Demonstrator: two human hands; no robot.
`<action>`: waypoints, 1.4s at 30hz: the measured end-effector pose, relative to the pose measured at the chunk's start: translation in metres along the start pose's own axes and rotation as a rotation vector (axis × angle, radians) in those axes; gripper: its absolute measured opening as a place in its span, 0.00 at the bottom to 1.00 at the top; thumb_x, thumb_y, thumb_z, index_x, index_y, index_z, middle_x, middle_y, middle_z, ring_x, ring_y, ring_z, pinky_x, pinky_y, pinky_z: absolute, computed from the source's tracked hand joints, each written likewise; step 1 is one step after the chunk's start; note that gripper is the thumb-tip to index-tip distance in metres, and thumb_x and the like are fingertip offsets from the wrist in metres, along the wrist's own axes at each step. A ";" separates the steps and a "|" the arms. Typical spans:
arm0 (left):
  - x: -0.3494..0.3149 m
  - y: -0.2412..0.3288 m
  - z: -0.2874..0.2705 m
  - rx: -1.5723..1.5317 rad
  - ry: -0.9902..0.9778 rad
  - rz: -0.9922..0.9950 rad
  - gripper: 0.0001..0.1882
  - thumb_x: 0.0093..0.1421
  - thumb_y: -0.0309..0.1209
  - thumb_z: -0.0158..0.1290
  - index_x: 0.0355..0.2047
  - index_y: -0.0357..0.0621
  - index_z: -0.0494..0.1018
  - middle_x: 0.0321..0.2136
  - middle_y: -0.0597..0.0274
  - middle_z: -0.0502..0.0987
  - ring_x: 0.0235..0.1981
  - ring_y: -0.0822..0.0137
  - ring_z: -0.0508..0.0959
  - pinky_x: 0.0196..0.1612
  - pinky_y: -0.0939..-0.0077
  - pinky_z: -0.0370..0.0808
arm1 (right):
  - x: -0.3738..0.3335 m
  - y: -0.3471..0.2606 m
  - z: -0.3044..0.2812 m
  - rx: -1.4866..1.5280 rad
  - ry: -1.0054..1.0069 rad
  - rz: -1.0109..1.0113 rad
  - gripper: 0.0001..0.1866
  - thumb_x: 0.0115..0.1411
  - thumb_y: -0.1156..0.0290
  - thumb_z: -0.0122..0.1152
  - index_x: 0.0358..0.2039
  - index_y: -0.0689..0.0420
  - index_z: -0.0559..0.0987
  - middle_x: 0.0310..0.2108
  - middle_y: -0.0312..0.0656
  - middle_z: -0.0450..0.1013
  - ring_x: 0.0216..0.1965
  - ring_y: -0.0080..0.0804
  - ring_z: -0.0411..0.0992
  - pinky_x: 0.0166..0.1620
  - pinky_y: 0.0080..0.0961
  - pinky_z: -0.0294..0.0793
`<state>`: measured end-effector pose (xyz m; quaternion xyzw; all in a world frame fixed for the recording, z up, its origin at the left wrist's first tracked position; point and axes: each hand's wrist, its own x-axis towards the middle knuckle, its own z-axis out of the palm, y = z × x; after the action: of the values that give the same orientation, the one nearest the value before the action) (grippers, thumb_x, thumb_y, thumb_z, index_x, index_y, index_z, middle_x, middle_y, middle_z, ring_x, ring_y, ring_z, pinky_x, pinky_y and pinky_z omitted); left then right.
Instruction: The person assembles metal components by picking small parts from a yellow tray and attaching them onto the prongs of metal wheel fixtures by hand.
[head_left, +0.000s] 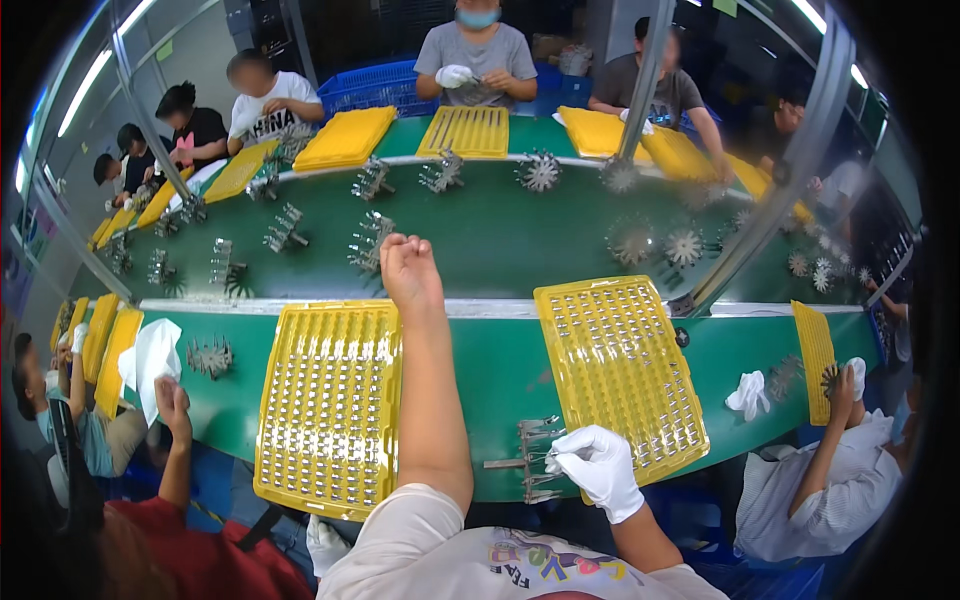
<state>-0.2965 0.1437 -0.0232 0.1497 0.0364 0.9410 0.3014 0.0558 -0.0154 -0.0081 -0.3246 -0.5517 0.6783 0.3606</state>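
Note:
My bare left hand (411, 268) reaches across the green surface, its fingers curled closed. Just left of its fingertips stands a metal rack with spring-like prongs (368, 240); whether the fingers touch it I cannot tell. My right hand (600, 470), in a white glove, pinches at the prongs of another metal rack (527, 461) near the front edge. What lies between those fingertips is too small to make out. Left of my left forearm lies a yellow tray (284, 330) with rows of small shiny metal parts. A second yellow tray (545, 300), tilted and partly filled, lies beyond my right hand.
More pronged racks (285, 228) and round spiky ones (685, 247) stand on the green belt (480, 230). A metal rail (490, 308) runs across, and a slanted post (760, 220) rises at right. Co-workers sit opposite and on both sides. White gloves (747, 396) lie at right.

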 end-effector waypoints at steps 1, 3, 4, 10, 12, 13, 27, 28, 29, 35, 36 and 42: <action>-0.004 -0.001 0.006 0.023 0.044 0.021 0.09 0.59 0.15 0.48 0.37 0.41 0.71 0.33 0.62 0.70 0.33 0.67 0.70 0.37 0.72 0.71 | 0.000 -0.001 0.002 0.009 0.028 0.013 0.06 0.60 0.87 0.65 0.38 0.66 0.81 0.35 0.48 0.81 0.35 0.33 0.83 0.40 0.28 0.84; -0.014 0.000 0.025 0.062 0.075 0.046 0.07 0.63 0.17 0.46 0.37 0.41 0.70 0.32 0.63 0.69 0.33 0.69 0.70 0.36 0.73 0.70 | 0.000 0.000 0.002 0.040 0.037 0.000 0.06 0.60 0.86 0.65 0.38 0.66 0.81 0.35 0.48 0.82 0.34 0.32 0.83 0.39 0.27 0.84; -0.022 0.001 0.040 0.063 0.067 0.041 0.07 0.63 0.17 0.46 0.37 0.41 0.70 0.32 0.63 0.69 0.33 0.69 0.70 0.36 0.73 0.70 | 0.000 -0.001 0.002 0.037 0.038 -0.004 0.06 0.60 0.86 0.65 0.38 0.66 0.81 0.35 0.49 0.82 0.34 0.32 0.83 0.39 0.27 0.84; -0.086 0.022 0.130 0.317 -0.305 0.011 0.09 0.61 0.15 0.45 0.38 0.40 0.70 0.33 0.63 0.69 0.31 0.70 0.68 0.36 0.74 0.69 | -0.003 -0.006 -0.003 -0.012 0.022 -0.016 0.06 0.61 0.85 0.64 0.39 0.67 0.81 0.38 0.49 0.81 0.37 0.32 0.83 0.43 0.29 0.84; -0.102 0.022 0.134 0.529 -0.457 0.030 0.08 0.62 0.15 0.46 0.38 0.40 0.72 0.37 0.64 0.68 0.32 0.73 0.69 0.37 0.77 0.69 | -0.005 -0.007 -0.006 -0.025 0.007 -0.017 0.06 0.63 0.85 0.63 0.41 0.67 0.81 0.40 0.49 0.81 0.40 0.32 0.82 0.46 0.31 0.85; -0.112 0.023 0.138 0.682 -0.524 0.070 0.08 0.63 0.16 0.47 0.37 0.40 0.73 0.39 0.64 0.68 0.33 0.74 0.69 0.38 0.79 0.70 | -0.006 -0.008 -0.007 -0.031 0.016 -0.031 0.06 0.63 0.85 0.63 0.40 0.67 0.81 0.40 0.49 0.81 0.40 0.32 0.82 0.46 0.31 0.85; -0.175 0.054 0.130 0.279 -0.325 -0.365 0.15 0.69 0.26 0.50 0.54 0.35 0.70 0.36 0.68 0.69 0.33 0.75 0.68 0.37 0.78 0.68 | -0.030 -0.021 -0.023 -0.062 0.145 -0.156 0.05 0.64 0.84 0.65 0.40 0.67 0.81 0.38 0.49 0.82 0.38 0.32 0.83 0.43 0.28 0.85; -0.174 0.055 0.126 0.209 -0.301 -0.390 0.15 0.68 0.27 0.50 0.54 0.35 0.70 0.36 0.67 0.69 0.33 0.74 0.68 0.36 0.77 0.68 | -0.033 -0.021 -0.023 -0.081 0.155 -0.154 0.05 0.64 0.84 0.65 0.40 0.67 0.81 0.38 0.49 0.82 0.38 0.32 0.83 0.43 0.28 0.85; -0.174 0.054 0.123 0.169 -0.285 -0.419 0.15 0.69 0.27 0.51 0.54 0.36 0.70 0.36 0.67 0.69 0.32 0.75 0.68 0.36 0.78 0.67 | -0.037 -0.022 -0.024 -0.080 0.163 -0.156 0.05 0.64 0.84 0.65 0.40 0.67 0.81 0.38 0.49 0.82 0.38 0.32 0.83 0.43 0.28 0.85; -0.215 0.056 0.120 0.838 -0.510 -0.332 0.14 0.68 0.27 0.53 0.53 0.38 0.74 0.34 0.71 0.68 0.34 0.78 0.67 0.39 0.83 0.66 | -0.055 -0.022 -0.032 -0.088 0.196 -0.178 0.07 0.64 0.81 0.66 0.42 0.67 0.82 0.38 0.47 0.82 0.37 0.30 0.82 0.44 0.26 0.83; -0.223 0.060 0.116 0.934 -0.618 -0.337 0.15 0.66 0.23 0.54 0.53 0.38 0.74 0.36 0.68 0.69 0.36 0.76 0.70 0.40 0.82 0.69 | -0.056 -0.024 -0.033 -0.084 0.186 -0.186 0.07 0.65 0.81 0.65 0.43 0.66 0.82 0.39 0.46 0.82 0.38 0.29 0.82 0.44 0.25 0.82; -0.275 0.074 0.144 1.204 -1.192 -0.344 0.21 0.61 0.21 0.61 0.54 0.36 0.70 0.44 0.53 0.72 0.38 0.65 0.78 0.42 0.70 0.77 | -0.065 -0.024 -0.041 -0.140 0.280 -0.281 0.08 0.65 0.80 0.66 0.44 0.64 0.82 0.41 0.41 0.82 0.42 0.23 0.80 0.47 0.23 0.80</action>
<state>-0.0817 -0.0788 0.0544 0.7448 0.3868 0.4674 0.2777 0.1276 -0.0464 0.0113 -0.3599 -0.5818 0.5298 0.5014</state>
